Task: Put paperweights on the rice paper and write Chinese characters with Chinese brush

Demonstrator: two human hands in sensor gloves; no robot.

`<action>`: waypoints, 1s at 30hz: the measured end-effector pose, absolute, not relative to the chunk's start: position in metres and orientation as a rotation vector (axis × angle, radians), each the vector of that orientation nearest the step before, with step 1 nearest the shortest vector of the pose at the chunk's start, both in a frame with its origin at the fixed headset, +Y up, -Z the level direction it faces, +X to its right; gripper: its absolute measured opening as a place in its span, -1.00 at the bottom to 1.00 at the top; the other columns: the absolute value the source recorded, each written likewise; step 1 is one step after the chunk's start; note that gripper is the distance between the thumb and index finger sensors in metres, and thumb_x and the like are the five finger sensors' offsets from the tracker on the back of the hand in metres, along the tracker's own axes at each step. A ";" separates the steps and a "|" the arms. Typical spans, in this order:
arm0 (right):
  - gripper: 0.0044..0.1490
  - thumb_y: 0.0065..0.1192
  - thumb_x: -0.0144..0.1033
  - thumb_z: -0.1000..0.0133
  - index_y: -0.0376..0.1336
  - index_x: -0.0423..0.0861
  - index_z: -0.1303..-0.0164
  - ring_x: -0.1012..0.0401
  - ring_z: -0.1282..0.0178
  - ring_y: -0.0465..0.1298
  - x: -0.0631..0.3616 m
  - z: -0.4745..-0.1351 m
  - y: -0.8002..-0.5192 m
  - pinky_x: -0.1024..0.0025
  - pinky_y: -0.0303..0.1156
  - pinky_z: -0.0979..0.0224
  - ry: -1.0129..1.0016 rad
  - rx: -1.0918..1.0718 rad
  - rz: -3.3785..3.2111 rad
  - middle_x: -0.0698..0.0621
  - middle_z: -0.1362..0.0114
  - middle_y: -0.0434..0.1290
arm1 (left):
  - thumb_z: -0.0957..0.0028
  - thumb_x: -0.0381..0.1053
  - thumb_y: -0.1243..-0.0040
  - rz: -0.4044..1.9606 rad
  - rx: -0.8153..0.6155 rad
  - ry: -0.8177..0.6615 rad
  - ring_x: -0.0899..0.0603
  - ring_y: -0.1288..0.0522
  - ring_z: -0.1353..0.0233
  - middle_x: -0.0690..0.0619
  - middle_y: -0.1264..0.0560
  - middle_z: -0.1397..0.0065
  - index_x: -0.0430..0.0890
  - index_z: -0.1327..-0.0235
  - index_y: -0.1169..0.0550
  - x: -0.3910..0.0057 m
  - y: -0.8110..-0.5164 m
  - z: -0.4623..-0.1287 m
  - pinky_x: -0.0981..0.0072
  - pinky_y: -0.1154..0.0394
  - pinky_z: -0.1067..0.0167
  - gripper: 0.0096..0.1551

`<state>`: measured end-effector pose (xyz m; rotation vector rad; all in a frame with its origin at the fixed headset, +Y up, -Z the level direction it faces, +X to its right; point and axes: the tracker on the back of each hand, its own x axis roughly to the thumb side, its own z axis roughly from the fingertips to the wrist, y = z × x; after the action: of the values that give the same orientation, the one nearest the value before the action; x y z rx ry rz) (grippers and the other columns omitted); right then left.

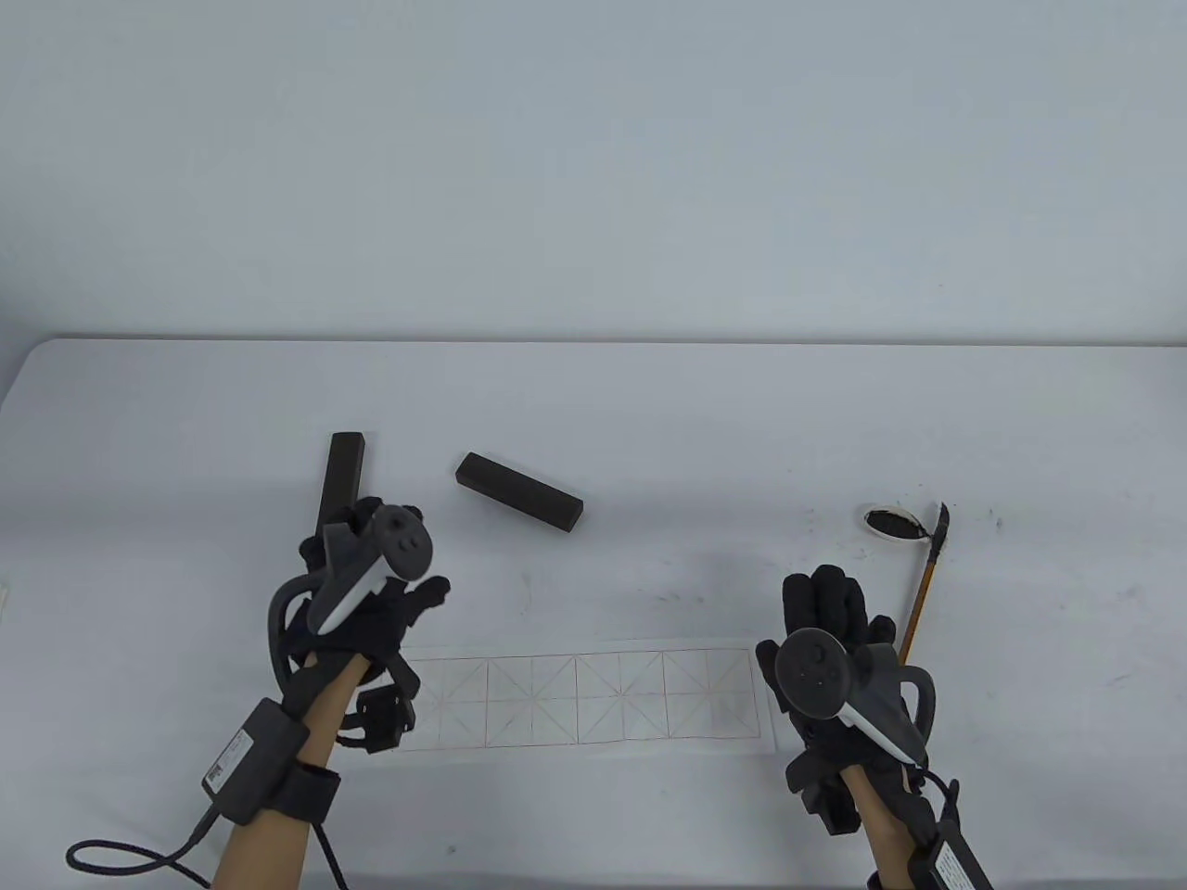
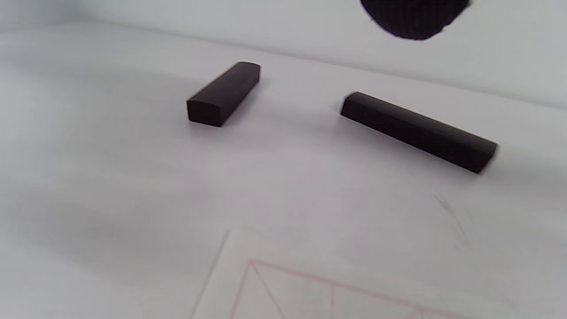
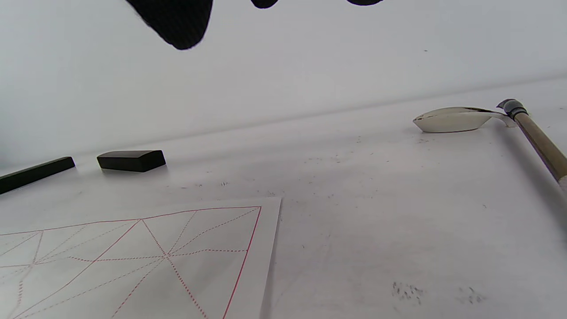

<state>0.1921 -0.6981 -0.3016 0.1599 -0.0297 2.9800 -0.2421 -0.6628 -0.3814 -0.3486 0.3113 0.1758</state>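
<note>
White table (image 1: 649,408), faintly ink-speckled, pale wall behind. Left hand (image 1: 371,593): hovers over the rice paper's left end, holds nothing; finger posture unclear. Right hand (image 1: 830,616): fingers straight, empty, beside the rice paper's (image 1: 593,695) right edge. Brush (image 1: 923,593) just right of it, tip on ink dish (image 1: 892,522). Two paperweights lie beyond the paper, off it: one (image 1: 341,482) near left hand, other (image 1: 519,491) angled mid-table.
</note>
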 end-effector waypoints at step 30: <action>-0.05 0.00 -0.15 -0.27 -0.28 -0.33 -0.65 -0.33 -0.65 -0.21 0.189 -0.300 -0.694 -0.53 -0.15 -0.43 -0.059 0.163 3.000 -0.44 -0.65 -0.36 | -0.16 0.39 0.15 0.050 -0.467 0.847 0.01 -0.30 -0.58 0.20 -0.13 -0.75 0.29 -0.79 0.15 -0.295 -0.743 -0.505 0.14 -0.18 -0.72 -0.05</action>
<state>0.1888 -0.6941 -0.2996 0.1630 -0.0588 2.9997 -0.2952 -0.7435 -0.5055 -0.4672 0.8472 0.0496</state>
